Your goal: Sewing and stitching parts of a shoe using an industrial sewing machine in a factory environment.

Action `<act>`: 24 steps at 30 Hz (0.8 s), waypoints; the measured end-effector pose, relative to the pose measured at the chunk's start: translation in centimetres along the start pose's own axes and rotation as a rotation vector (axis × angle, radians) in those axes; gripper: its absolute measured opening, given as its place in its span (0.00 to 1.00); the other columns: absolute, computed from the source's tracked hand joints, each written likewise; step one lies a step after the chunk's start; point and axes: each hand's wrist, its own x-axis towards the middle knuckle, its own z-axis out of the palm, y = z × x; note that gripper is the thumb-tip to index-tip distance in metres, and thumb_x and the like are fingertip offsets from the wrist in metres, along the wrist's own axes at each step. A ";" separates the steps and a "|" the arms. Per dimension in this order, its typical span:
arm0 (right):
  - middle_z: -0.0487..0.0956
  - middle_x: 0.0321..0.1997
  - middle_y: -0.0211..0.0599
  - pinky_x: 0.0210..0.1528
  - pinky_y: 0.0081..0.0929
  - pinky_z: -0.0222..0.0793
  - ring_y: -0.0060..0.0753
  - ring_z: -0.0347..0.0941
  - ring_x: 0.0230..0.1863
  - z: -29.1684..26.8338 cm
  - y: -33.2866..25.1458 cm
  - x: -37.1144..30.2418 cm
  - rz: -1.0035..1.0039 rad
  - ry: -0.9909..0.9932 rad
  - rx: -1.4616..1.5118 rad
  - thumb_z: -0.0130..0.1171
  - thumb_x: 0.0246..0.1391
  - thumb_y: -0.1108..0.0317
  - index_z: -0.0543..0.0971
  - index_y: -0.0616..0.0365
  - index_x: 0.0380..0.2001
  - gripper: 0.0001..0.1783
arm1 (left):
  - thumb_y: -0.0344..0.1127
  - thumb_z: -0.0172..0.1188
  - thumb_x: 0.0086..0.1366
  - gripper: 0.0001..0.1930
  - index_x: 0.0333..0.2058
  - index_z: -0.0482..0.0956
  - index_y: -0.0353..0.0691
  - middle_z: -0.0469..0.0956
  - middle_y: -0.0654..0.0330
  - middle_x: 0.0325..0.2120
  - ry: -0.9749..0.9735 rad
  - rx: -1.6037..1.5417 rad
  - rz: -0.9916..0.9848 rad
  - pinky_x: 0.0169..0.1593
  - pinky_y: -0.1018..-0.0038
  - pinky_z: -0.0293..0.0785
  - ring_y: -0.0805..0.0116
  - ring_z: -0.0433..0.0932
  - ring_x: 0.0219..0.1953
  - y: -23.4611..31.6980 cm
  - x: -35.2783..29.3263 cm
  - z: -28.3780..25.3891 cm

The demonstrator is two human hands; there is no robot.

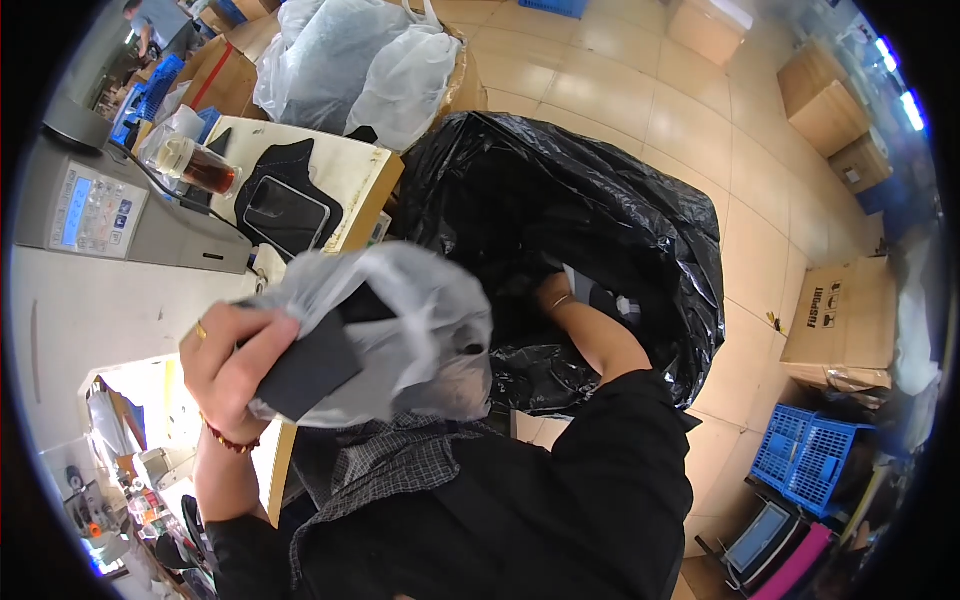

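My left hand [235, 360] is closed on a translucent plastic bag [420, 310] and a flat black piece [312, 368] at its edge. The bag hangs over the table's edge and is slightly blurred. My right hand [553, 292] reaches down into a large black plastic sack [690, 230] that stands wide-mouthed in front of me. Its fingers disappear among dark contents, so their grip is hidden. Beside that wrist lies a dark item with pale grey and white parts [604, 298].
On the worktable [345, 160] at left are a phone [287, 213], a jar of brown liquid [205, 168] and a grey machine with a control panel [95, 215]. Filled plastic bags [350, 75] stand beyond. Cartons [840, 320] and a blue crate [805, 455] are at right. Another person [160, 28] is far left.
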 end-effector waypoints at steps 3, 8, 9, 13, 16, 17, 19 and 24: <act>0.88 0.43 0.47 0.56 0.49 0.76 0.54 0.86 0.47 0.9 3.2 -0.4 0.101 0.099 0.098 0.57 0.56 0.62 0.89 0.53 0.41 0.16 | 0.34 0.71 0.48 0.21 0.43 0.84 0.37 0.82 0.54 0.31 0.084 0.052 0.099 0.26 0.70 0.72 0.61 0.77 0.24 -0.5 4.1 1.8; 0.87 0.47 0.50 0.61 0.50 0.73 0.54 0.84 0.51 1.4 7.3 -0.8 0.240 0.091 0.387 0.55 0.58 0.63 0.88 0.55 0.43 0.17 | 0.34 0.66 0.45 0.22 0.42 0.86 0.38 0.82 0.54 0.32 0.220 -0.051 0.272 0.27 0.73 0.74 0.63 0.78 0.26 -1.7 6.8 8.4; 0.86 0.49 0.52 0.64 0.51 0.71 0.55 0.83 0.54 1.1 7.7 -1.0 0.264 0.076 0.459 0.55 0.59 0.63 0.87 0.57 0.44 0.17 | 0.34 0.65 0.44 0.22 0.41 0.87 0.39 0.83 0.55 0.33 0.213 -0.052 0.284 0.27 0.73 0.75 0.64 0.79 0.26 -1.7 6.2 10.2; 0.82 0.57 0.56 0.68 0.51 0.67 0.55 0.78 0.60 -1.1 8.7 -2.8 0.349 0.168 0.674 0.54 0.60 0.63 0.85 0.60 0.49 0.19 | 0.34 0.62 0.48 0.18 0.41 0.86 0.45 0.83 0.59 0.36 0.061 -0.184 0.235 0.31 0.72 0.77 0.65 0.81 0.32 -1.5 0.4 18.1; 0.81 0.60 0.56 0.68 0.47 0.67 0.55 0.76 0.63 -3.0 9.1 -4.5 0.382 0.371 0.603 0.56 0.61 0.60 0.83 0.60 0.53 0.22 | 0.32 0.63 0.48 0.18 0.41 0.85 0.45 0.83 0.61 0.39 -0.168 -0.255 0.157 0.35 0.68 0.79 0.63 0.81 0.36 -1.4 -6.2 23.3; 0.81 0.60 0.54 0.66 0.44 0.68 0.56 0.77 0.61 -3.6 8.8 -4.9 0.365 0.482 0.424 0.58 0.62 0.57 0.82 0.59 0.55 0.23 | 0.35 0.58 0.57 0.14 0.42 0.84 0.50 0.78 0.66 0.37 -0.270 -0.209 0.122 0.43 0.68 0.76 0.66 0.78 0.41 -1.0 -8.5 24.5; 0.79 0.63 0.54 0.67 0.43 0.67 0.55 0.74 0.65 -4.9 8.7 -5.6 0.235 0.161 0.711 0.56 0.65 0.57 0.79 0.59 0.59 0.25 | 0.35 0.57 0.60 0.12 0.42 0.83 0.51 0.76 0.66 0.37 -0.383 -0.261 0.107 0.46 0.68 0.74 0.66 0.77 0.45 -0.5 -12.5 26.1; 0.79 0.63 0.55 0.66 0.42 0.67 0.55 0.74 0.66 -8.9 5.4 -6.9 -0.160 -0.064 0.883 0.55 0.68 0.55 0.76 0.60 0.62 0.26 | 0.35 0.56 0.62 0.13 0.44 0.85 0.51 0.78 0.63 0.44 -0.613 -0.176 0.000 0.52 0.67 0.73 0.63 0.76 0.51 0.2 -17.0 28.5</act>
